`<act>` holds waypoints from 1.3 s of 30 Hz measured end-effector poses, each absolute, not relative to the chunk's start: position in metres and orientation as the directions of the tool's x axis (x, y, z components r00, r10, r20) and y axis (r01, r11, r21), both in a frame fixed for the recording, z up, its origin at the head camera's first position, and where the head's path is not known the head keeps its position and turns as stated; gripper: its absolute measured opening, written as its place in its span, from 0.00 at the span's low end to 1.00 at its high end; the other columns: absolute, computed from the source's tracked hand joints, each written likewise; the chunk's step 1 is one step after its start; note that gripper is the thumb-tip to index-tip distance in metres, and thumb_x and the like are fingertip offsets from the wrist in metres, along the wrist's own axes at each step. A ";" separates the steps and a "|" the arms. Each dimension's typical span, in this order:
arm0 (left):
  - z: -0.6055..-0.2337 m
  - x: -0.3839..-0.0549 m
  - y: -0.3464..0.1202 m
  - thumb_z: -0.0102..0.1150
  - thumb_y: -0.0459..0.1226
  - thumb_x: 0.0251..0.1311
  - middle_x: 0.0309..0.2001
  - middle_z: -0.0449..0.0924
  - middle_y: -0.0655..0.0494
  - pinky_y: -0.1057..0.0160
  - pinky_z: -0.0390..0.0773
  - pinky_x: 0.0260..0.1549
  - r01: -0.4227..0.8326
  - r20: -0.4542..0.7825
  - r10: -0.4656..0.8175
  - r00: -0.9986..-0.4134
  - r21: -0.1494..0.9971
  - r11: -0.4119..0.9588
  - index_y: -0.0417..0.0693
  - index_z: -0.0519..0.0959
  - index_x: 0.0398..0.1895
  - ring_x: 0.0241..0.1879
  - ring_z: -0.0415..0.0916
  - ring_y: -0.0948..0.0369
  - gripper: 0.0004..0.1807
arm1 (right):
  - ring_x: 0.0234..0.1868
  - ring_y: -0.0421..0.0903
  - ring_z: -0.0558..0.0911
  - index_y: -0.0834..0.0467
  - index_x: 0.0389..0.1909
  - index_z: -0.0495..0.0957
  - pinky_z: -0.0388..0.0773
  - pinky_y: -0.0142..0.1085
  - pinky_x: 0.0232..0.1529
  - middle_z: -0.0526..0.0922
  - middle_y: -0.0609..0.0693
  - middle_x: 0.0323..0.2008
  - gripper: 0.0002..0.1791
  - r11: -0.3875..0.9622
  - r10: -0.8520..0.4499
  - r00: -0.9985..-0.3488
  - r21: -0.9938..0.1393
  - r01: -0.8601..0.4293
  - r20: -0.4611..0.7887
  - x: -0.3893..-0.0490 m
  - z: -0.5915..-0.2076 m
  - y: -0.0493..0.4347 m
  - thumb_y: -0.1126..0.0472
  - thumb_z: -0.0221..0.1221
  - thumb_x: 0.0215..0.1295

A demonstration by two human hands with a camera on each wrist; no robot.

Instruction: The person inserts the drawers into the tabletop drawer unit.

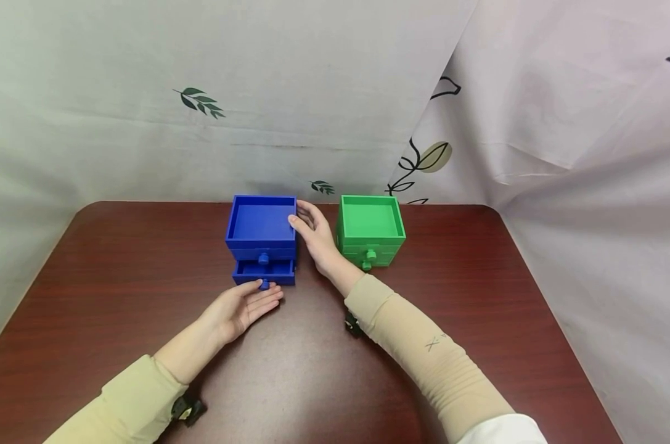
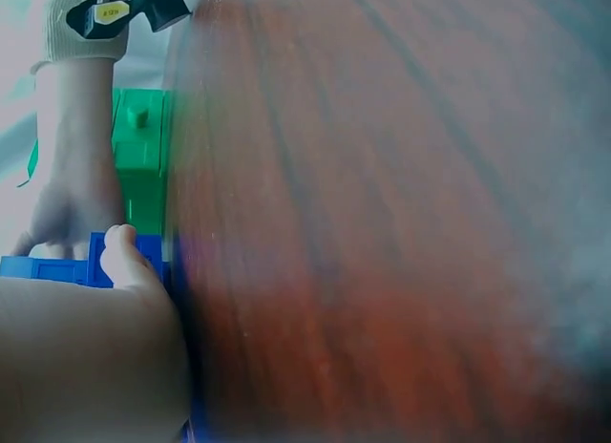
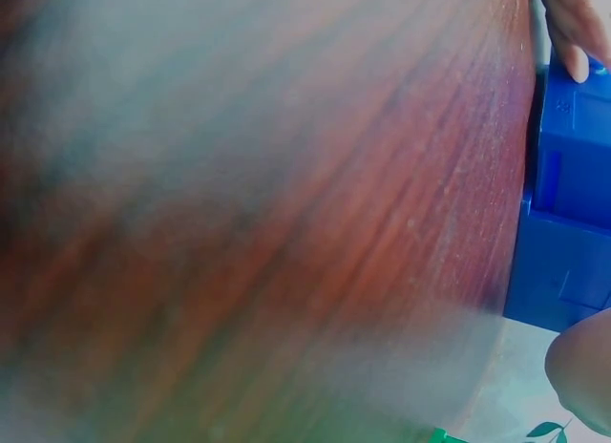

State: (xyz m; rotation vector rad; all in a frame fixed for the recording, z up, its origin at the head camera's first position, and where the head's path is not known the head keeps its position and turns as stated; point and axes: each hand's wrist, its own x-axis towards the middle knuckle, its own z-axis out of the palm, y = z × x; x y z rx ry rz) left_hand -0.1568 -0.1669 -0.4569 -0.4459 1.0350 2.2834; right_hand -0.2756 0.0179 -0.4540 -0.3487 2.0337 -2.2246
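Note:
A small blue drawer box (image 1: pixel 261 222) stands near the table's back edge, with a shallow tray top and its lower drawer (image 1: pixel 279 269) pulled partly out. My left hand (image 1: pixel 237 311), palm turned up, pinches that drawer's round knob (image 1: pixel 265 285) between thumb and index finger, while the other fingers extend in front. My right hand (image 1: pixel 317 237) grips the box's right side, thumb over the top rim and fingers along the wall. In the right wrist view, the blue box (image 3: pixel 573 262) shows at the right edge, between fingers of both hands.
A green drawer box (image 1: pixel 370 219) with two knobs stands right of my right hand, both drawers apparently in. The dark red-brown wooden table (image 1: pixel 146 246) meets a pale cloth backdrop (image 1: pixel 312 92) with leaf prints. Each wrist carries a small black camera (image 1: pixel 187 408).

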 end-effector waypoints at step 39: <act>-0.452 -0.184 -0.162 0.35 0.35 0.86 0.38 0.91 0.47 0.62 0.91 0.49 -0.618 -0.537 0.351 -0.768 0.476 -0.625 0.38 0.71 0.50 0.41 0.91 0.57 0.13 | 0.79 0.59 0.69 0.66 0.77 0.64 0.67 0.49 0.82 0.70 0.65 0.76 0.30 -0.105 -0.226 -0.970 -0.992 -0.068 0.091 -0.276 -0.455 0.017 0.64 0.57 0.79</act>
